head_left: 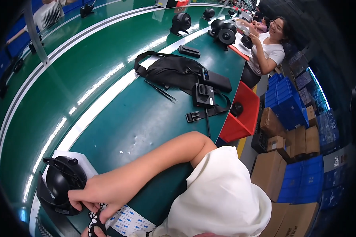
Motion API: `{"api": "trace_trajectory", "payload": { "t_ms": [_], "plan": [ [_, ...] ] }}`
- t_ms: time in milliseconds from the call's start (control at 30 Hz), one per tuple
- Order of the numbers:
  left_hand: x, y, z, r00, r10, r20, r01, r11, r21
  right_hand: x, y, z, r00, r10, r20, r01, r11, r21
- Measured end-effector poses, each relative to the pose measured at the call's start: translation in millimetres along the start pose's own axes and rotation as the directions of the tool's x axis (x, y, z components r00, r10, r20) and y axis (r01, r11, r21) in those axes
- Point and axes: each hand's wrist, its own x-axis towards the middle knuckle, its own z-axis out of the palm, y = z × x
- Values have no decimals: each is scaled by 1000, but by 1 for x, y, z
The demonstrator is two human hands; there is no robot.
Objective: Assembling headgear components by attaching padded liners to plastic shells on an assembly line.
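Observation:
My right hand [103, 193] reaches across from the right, its fingers closed on a black strip with white spots [94, 222]. At the lower edge, the fingertips of my left hand [94, 233] press on the lower end of the same strip; the rest of that hand is cut off. A white backing sheet with blue print [131, 221] lies beside the right hand, partly under the wrist. Just beyond my right knuckles sits a black rounded device [65, 179] with a bracket-like handle, resting on a white foam sheet [83, 160].
A black bag [172, 71], tweezers [160, 91], a power bank [216, 80] and a small black fan box [203, 94] lie on the green table. A red bin [245, 114] stands at its edge. A co-worker [271, 49] handles black round devices. Boxes and blue crates [286, 102] line the right.

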Motion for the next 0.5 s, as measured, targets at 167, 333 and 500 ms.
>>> {"api": "trace_trajectory", "payload": {
  "t_ms": [167,333,500],
  "plan": [
    [0,-2,-2,999,16,45,-17,1000,22,-2,-2,1,998,-57,13,59,989,-132],
    [2,-1,3,999,35,-1,-35,999,-24,-6,5,15,989,-137,63,150,876,-458],
    [2,-4,-2,997,67,22,-67,998,-14,-3,6,14,993,-119,21,121,978,-172]
  ]
}}
